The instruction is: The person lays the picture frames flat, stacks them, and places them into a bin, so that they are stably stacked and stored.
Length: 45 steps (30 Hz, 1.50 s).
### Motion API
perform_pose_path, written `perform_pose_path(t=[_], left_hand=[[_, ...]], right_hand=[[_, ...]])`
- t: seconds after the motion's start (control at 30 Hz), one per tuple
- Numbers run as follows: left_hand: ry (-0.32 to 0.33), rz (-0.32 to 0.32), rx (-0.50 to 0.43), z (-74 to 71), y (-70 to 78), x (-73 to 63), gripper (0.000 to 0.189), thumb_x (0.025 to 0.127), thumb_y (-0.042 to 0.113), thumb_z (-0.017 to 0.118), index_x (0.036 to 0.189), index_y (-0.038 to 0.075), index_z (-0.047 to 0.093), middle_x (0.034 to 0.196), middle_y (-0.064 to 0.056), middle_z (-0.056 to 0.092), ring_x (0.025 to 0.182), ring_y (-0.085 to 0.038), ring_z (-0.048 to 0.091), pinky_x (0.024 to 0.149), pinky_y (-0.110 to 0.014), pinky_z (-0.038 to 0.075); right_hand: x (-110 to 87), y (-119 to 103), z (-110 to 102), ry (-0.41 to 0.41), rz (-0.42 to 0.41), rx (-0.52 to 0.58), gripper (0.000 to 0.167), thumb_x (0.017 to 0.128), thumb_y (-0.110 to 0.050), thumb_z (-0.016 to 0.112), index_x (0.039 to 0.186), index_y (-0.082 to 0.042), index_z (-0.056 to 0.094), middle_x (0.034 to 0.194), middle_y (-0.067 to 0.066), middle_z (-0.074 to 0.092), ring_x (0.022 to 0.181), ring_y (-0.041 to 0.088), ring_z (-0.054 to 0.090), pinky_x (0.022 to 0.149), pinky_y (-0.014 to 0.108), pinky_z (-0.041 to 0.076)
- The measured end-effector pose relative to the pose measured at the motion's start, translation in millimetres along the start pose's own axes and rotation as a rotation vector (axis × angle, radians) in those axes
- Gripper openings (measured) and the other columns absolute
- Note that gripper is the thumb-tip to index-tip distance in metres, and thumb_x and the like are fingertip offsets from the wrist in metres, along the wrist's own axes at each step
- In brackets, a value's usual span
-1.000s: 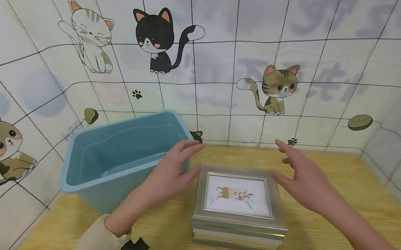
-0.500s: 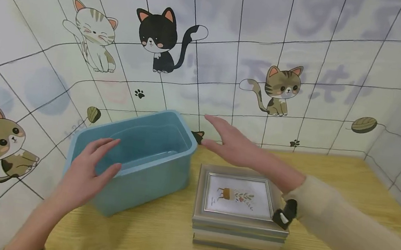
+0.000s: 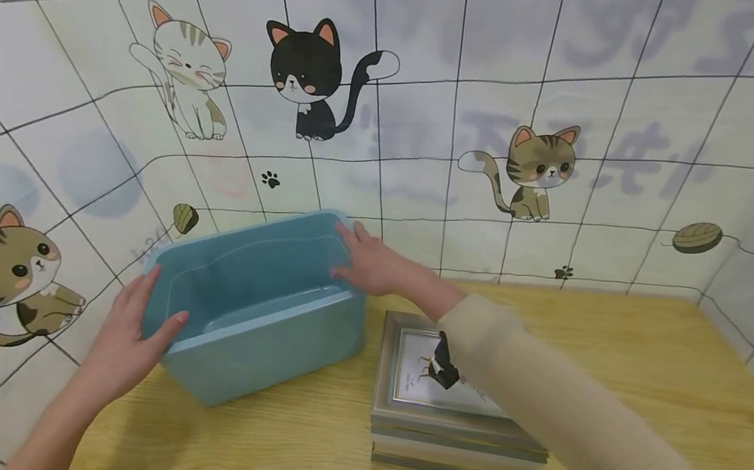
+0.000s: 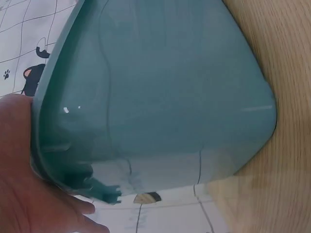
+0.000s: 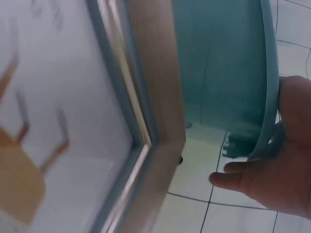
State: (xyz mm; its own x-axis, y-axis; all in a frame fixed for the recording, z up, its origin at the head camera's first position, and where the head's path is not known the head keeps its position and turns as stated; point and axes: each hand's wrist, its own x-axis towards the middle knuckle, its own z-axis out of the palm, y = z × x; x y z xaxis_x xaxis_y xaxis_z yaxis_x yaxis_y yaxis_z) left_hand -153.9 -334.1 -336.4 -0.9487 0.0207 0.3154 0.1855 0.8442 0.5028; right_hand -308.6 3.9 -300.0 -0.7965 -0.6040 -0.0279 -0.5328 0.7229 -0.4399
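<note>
A light-blue plastic bin (image 3: 268, 358) stands tilted across the left of the table, with nothing inside in the head view. At its left end, my left hand (image 3: 123, 346) touches the rim, fingers spread and fairly straight, thumb over the front corner. My right hand (image 3: 377, 264) reaches across to the bin's right end, fingertips and thumb over that rim. Seen from the right wrist, its fingers (image 5: 231, 179) extend straight past the rim corner. Under the right forearm lies a stack of silver picture frames (image 3: 392, 407), partly covered by the sleeve.
The wooden table (image 3: 654, 375) meets a wall (image 3: 416, 139) papered with cartoon cats, close behind the bin. Another wall section rises along the left side. A dark wrist device (image 3: 443, 367) hangs just over the top frame.
Both hands have left the sides of the frame stack and swung left. The left came to the bin's left end, the right to its right end. Bin and frames stayed put.
</note>
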Motion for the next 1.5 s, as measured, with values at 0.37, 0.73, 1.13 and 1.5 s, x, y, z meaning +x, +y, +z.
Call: perform_pose_path(t=[0.37,0.73,1.13,1.5], left_hand=[[-0.047,-0.182,-0.04,8.8,3.1,12.0,0.091,0.105,0.04,0.053,0.161,-0.006,-0.002,0.161,-0.04,0.001,0.144,-0.062,0.009,0.106,-0.078,0.018],[-0.165,-0.344,-0.092,13.0,10.5,30.5,0.091,0.107,0.042,0.049,0.16,-0.004,-0.009,0.164,-0.035,-0.001,0.149,-0.056,0.004,0.115,-0.069,0.014],[-0.177,-0.377,-0.164,27.2,22.6,43.9,0.092,0.105,0.043,0.051,0.162,0.004,-0.01,0.166,-0.03,0.0,0.15,-0.053,0.008,0.116,-0.068,0.017],[-0.171,-0.36,-0.181,39.8,32.0,54.0,0.092,0.105,0.042,0.052,0.162,0.005,-0.011,0.166,-0.03,0.001,0.149,-0.054,0.01,0.115,-0.068,0.018]], right_hand=[[-9.8,11.0,3.5,-0.095,0.002,-0.003,0.085,0.109,-0.041,0.046,0.162,0.0,-0.006,0.168,0.021,-0.016,0.156,0.031,-0.001,0.123,0.044,0.013],[-26.1,26.2,-4.9,-0.101,0.007,0.054,0.085,0.108,-0.046,0.042,0.162,0.0,-0.005,0.167,0.02,-0.017,0.155,0.032,-0.001,0.123,0.047,0.013],[-34.1,46.1,-10.7,-0.049,0.043,0.005,0.088,0.107,-0.046,0.044,0.161,0.004,-0.004,0.167,0.026,-0.01,0.153,0.043,0.004,0.122,0.053,0.013],[-42.7,56.9,-16.2,-0.051,0.103,-0.016,0.087,0.107,-0.045,0.042,0.161,0.006,-0.004,0.168,0.026,-0.008,0.153,0.044,0.006,0.122,0.053,0.013]])
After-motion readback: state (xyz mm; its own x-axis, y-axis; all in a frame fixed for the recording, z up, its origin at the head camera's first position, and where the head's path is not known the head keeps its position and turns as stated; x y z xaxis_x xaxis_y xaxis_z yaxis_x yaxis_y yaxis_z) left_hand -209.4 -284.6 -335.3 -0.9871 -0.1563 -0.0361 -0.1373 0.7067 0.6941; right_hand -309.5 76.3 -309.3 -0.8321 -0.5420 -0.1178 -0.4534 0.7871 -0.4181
